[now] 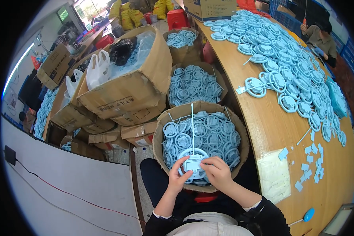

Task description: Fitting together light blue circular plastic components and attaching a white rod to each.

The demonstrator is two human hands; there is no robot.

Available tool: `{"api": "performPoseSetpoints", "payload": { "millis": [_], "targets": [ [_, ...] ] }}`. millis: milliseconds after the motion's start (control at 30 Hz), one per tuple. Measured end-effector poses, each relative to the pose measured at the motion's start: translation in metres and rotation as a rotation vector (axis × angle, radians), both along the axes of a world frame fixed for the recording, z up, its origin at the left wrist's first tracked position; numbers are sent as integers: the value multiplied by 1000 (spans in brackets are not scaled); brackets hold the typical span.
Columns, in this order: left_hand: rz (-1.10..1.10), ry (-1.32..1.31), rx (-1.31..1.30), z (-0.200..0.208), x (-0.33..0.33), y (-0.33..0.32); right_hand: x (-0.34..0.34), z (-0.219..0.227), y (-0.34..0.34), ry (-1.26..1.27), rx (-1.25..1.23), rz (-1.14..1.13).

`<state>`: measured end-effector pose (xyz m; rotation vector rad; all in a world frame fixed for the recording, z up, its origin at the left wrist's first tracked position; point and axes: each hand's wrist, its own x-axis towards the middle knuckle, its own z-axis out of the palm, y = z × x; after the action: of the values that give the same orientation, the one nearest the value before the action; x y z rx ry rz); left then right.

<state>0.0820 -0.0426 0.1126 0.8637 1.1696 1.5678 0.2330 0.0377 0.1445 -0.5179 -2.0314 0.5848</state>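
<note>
1) Hands: left hand grasps a round blue frame; right hand has fingertips at its right side, grip unclear
2) Frame sits above a cardboard box of similar frames
3) Desk bears a heap of more

the room is bright; daylight glares through the pale glass opening at the upper left, and a long white tube light glows near the left rim. dark shadow lies beside the long yellow-brown wooden desk, whose edge bows with fisheye distortion. corners go black; the far background softens, while the bare left hand and bare right hand look fairly sharp.
</note>
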Motion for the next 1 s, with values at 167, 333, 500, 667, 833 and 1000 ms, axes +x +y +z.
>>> {"api": "performPoseSetpoints", "payload": {
  "millis": [167, 333, 500, 667, 833, 1000],
  "targets": [
    [-3, 65, 7, -4, 1, -1, -1, 0, -2, 45, 6, -2],
    [24, 32, 40, -6, 0, -2, -3, 2, -3, 15, -25, -67],
    [2, 2, 25, -4, 1, -3, -2, 1, -1, 35, -5, -18],
    [-1, -19, 21, 1, 2, -3, -2, -2, 0, 31, 15, -19],
    [32, -5, -4, -7, 1, -4, -3, 0, -1, 1, -11, -19],
    [53, 5, -6, -10, 2, -3, -3, 1, -1, -17, -41, -29]
  ]
}}
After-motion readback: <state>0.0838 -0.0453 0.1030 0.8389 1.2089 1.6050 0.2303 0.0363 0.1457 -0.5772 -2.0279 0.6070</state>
